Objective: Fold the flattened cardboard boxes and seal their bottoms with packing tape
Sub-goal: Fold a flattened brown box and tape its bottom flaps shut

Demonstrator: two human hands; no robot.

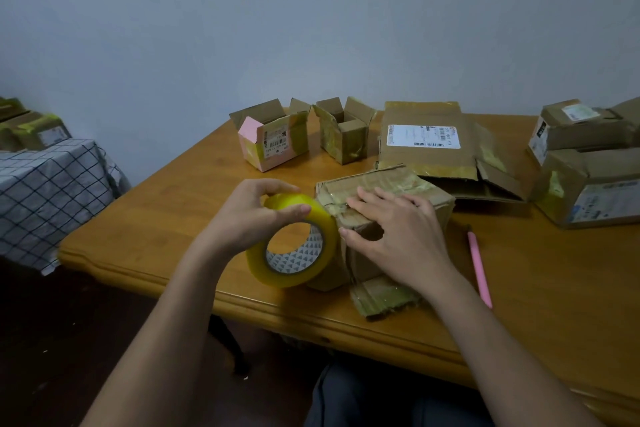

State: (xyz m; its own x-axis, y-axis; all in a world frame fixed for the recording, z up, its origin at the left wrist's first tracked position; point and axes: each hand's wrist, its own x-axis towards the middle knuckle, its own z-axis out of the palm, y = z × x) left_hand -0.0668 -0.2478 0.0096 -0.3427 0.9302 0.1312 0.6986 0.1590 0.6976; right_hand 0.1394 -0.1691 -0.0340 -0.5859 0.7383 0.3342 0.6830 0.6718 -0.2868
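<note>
A small brown cardboard box stands near the table's front edge with its folded flaps facing up, old tape on them. My right hand lies flat on its top and front, fingers spread and pressing the flaps down. My left hand grips a yellow roll of packing tape, held upright against the box's left side, thumb and fingers curled over the roll's rim. A loose flap of the box lies on the table below my right wrist.
On the wooden table: a pink-sided open box, a small open brown box, a flattened box with a white label, stacked boxes at right, a pink pen. A checked cloth covers furniture at left.
</note>
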